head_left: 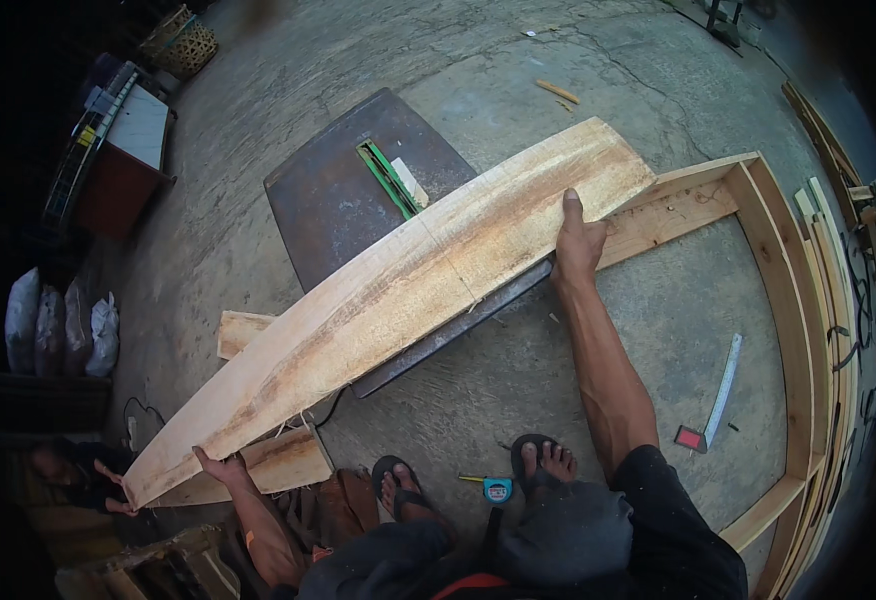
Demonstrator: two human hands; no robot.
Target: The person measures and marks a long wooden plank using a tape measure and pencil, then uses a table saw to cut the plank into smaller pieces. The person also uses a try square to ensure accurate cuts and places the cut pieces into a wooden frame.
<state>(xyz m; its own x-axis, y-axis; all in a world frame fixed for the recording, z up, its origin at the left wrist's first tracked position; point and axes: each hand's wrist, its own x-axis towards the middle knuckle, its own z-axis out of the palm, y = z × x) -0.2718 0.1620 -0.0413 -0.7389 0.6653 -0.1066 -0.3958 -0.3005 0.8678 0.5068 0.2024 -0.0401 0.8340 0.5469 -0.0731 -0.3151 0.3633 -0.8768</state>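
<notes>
A long, broad wooden plank slants across the view, its brown-streaked face up. It lies partly over a dark metal-topped table. My right hand grips the plank's near edge toward the far right end, thumb on top and fingers hidden beneath. Farther down to the left, my left hand holds the same edge, thumb uppermost. Beside the plank, a green slotted strip and a pale wood scrap show on the tabletop. Another person's hands are at the plank's left end.
A wooden frame stands at right, beside long strips. On the floor are a square ruler, a blue tape measure and a wood offcut. A shorter board lies below the plank. Several sacks stand left.
</notes>
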